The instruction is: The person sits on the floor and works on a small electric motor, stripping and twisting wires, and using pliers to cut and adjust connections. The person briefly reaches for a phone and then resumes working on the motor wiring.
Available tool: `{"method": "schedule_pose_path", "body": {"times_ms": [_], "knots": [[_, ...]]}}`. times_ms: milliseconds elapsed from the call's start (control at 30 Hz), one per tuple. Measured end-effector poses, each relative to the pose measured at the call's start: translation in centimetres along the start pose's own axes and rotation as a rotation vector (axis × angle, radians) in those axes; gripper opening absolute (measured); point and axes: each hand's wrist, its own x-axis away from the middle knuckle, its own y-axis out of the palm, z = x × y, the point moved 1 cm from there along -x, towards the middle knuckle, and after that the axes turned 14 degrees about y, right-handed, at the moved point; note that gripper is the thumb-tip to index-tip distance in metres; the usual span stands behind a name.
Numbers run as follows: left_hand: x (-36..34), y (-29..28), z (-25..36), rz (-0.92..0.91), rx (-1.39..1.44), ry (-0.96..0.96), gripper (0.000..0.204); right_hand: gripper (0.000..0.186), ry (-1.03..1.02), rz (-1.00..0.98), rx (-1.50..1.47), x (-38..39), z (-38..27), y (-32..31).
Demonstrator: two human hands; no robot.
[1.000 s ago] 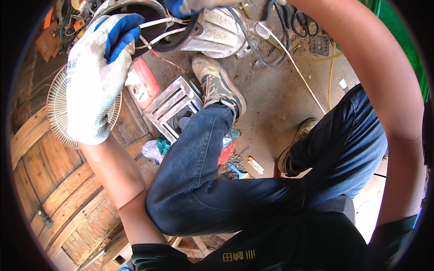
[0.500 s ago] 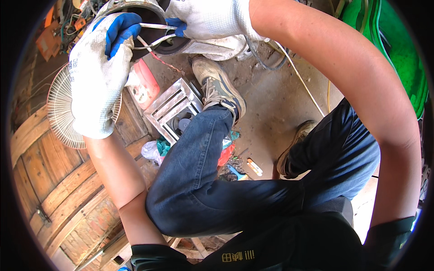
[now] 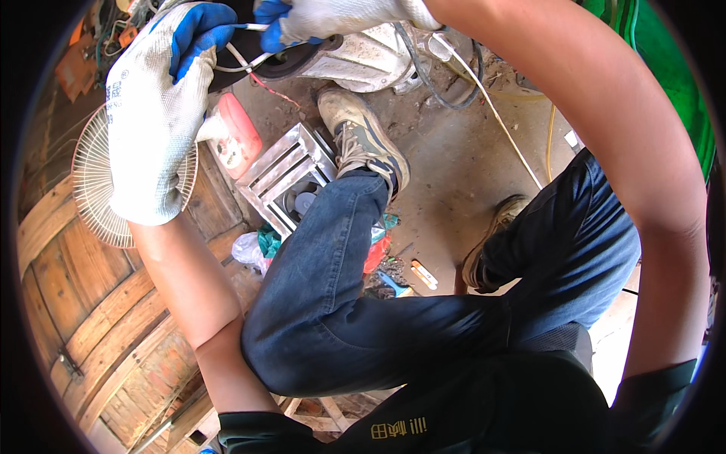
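Note:
Both of my hands wear white knit gloves with blue palms. At the upper left, the fingers of my left hand [image 3: 162, 106] are pinched on a white wire [image 3: 255, 27]. My right hand [image 3: 325, 19], at the top edge, is closed on the other end of that short stretch. A second white wire [image 3: 253, 63] loops just below, crossing near a thin red-and-white wire [image 3: 276, 89]. Behind the wires is the dark round opening of a machine, partly hidden by my hands and cut off by the frame. Its pale, dirty metal housing [image 3: 363, 60] spreads to the right.
A wire fan guard [image 3: 91, 181] lies beneath my left wrist, by wooden boards [image 3: 94, 257]. A red-and-white bottle [image 3: 238, 136], a metal frame [image 3: 283, 178], plastic bags [image 3: 249, 250] and a brush [image 3: 392, 284] are on the floor. A cable [image 3: 491, 106] runs right; green material [image 3: 673, 76] hangs there.
My right hand has moved up and left, closer to my left hand. The view has shifted slightly, so the machine opening sits higher and more of it is cut off.

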Motion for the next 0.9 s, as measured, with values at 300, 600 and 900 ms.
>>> {"method": "schedule_pose_path", "body": {"times_ms": [300, 600, 900], "knots": [[0.3, -0.1, -0.3, -0.035, 0.025, 0.031, 0.030, 0.021, -0.058, -0.069, -0.085, 0.5, 1.2, -2.4], [0.1, -0.7, 0.1, -0.055, 0.038, 0.011, 0.031, 0.024, -0.047, -0.010, 0.108, 0.3, -1.4, -1.6], [-0.9, 1.4, -0.3, 0.049, 0.094, 0.175, 0.027, 0.025, -0.066, 0.019, 0.122, 1.3, 1.6, -1.3]]}}
